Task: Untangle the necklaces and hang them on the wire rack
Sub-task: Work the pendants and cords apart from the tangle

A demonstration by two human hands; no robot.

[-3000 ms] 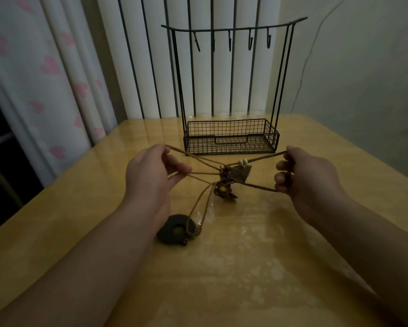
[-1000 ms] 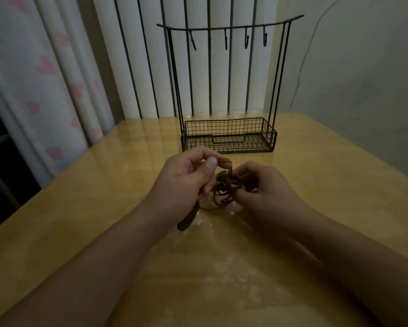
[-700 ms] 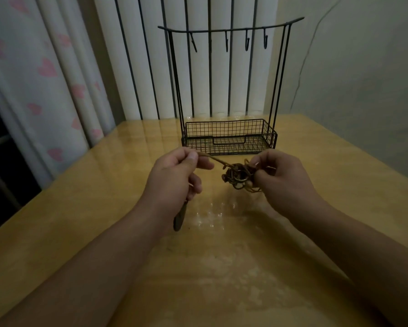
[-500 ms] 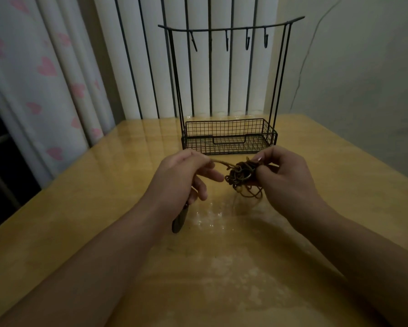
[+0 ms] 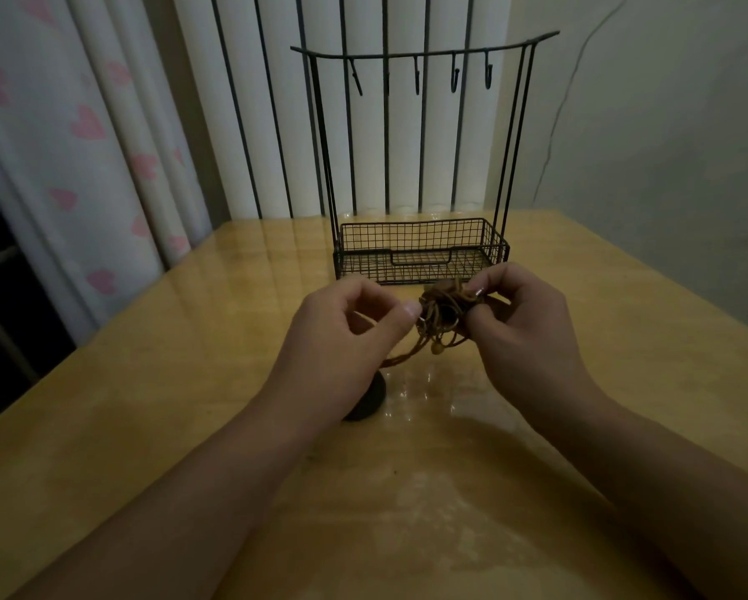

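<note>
Since 0.5 s ago, left hand [image 5: 354, 326] closed in, pinching cord; right hand [image 5: 519, 322] grips tangled necklaces [image 5: 443, 307] before wire rack [image 5: 419, 253].

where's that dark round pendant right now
The dark round pendant lies on the table, partly hidden under the left hand.

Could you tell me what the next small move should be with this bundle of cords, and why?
Probably the left hand should draw one cord gently out of the tangle while the right hand holds the knot steady. The cords are bunched tight between both hands, the dark pendant lies on the table, and the rack's hooks are bare.
</note>
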